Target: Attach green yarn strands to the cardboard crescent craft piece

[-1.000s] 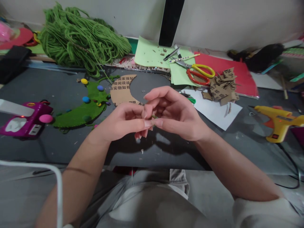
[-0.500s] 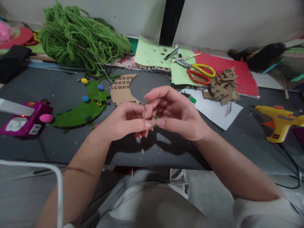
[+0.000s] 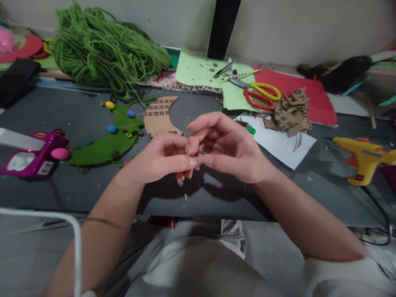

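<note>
My left hand (image 3: 161,159) and my right hand (image 3: 229,148) meet above the near edge of the dark table (image 3: 77,185). Both pinch a small green piece (image 3: 201,152) between their fingertips; only a sliver of it shows. Just behind my hands lies a cardboard crescent (image 3: 159,117) with printed characters. To its left lies a green felt crescent (image 3: 108,142) dotted with small coloured pompoms.
A heap of green yarn (image 3: 105,49) sits at the back left. Red and yellow scissors (image 3: 258,95) lie on green paper (image 3: 198,70), beside cardboard scraps (image 3: 289,113). A yellow glue gun (image 3: 361,159) rests at right, a purple device (image 3: 34,156) at left.
</note>
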### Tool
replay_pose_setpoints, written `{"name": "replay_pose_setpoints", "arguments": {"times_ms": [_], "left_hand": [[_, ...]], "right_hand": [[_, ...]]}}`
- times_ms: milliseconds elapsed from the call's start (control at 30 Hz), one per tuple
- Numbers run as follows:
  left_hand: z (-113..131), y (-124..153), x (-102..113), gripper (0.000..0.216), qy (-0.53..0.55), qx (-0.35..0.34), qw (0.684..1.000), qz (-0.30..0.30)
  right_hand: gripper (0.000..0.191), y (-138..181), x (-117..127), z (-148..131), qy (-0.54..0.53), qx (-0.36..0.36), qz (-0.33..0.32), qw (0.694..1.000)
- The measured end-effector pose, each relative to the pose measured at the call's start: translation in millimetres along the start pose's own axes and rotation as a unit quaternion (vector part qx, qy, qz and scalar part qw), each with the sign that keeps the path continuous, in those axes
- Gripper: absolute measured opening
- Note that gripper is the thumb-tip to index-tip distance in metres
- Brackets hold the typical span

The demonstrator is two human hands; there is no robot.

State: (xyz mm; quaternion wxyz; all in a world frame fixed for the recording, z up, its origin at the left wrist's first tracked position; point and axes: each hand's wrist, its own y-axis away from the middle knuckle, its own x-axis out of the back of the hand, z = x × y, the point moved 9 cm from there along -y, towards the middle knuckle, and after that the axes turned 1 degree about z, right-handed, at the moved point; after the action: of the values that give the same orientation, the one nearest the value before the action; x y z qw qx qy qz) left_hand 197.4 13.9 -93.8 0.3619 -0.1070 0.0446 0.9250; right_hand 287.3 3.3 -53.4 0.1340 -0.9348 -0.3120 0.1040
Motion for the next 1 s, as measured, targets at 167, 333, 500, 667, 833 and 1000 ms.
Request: {"name": "replay_pose_setpoints", "arguments": {"times_ms": [167, 333, 500, 667, 833, 1000], "left_hand": [[-0.3, 1.7, 0.4, 0.021, 0.000, 0.016, 1.000, 0.014], [-0.9, 2.3, 0.5, 0.024, -0.002, 0.022, 1.000, 0.013], [1.0, 0.7, 0.9, 0.021, 0.001, 0.000, 1.000, 0.004], [2.0, -0.5, 0.8, 0.022, -0.006, 0.001, 1.000, 0.005], [0.5, 0.2, 2.3, 0.022, -0.014, 0.005, 1.000, 0.009], [1.8, 0.3, 0.7, 0.022, -0.025, 0.005, 1.000, 0.007]], "right_hand": [[0.039, -0.6, -0.4, -0.9, -0.005, 0.011, -0.010, 1.000], [0.040, -0.4, -0.5, -0.6, -0.009, 0.017, -0.018, 1.000], [0.041, 1.2, -0.5, 0.9, -0.013, 0.004, -0.011, 1.000], [0.039, 1.6, -1.1, 1.0, -0.023, -0.004, -0.012, 1.000], [0.038, 0.8, -1.1, 2.2, -0.029, -0.001, -0.013, 0.999], [0.037, -0.3, -1.3, 3.6, -0.046, -0.015, -0.013, 0.999]]}}
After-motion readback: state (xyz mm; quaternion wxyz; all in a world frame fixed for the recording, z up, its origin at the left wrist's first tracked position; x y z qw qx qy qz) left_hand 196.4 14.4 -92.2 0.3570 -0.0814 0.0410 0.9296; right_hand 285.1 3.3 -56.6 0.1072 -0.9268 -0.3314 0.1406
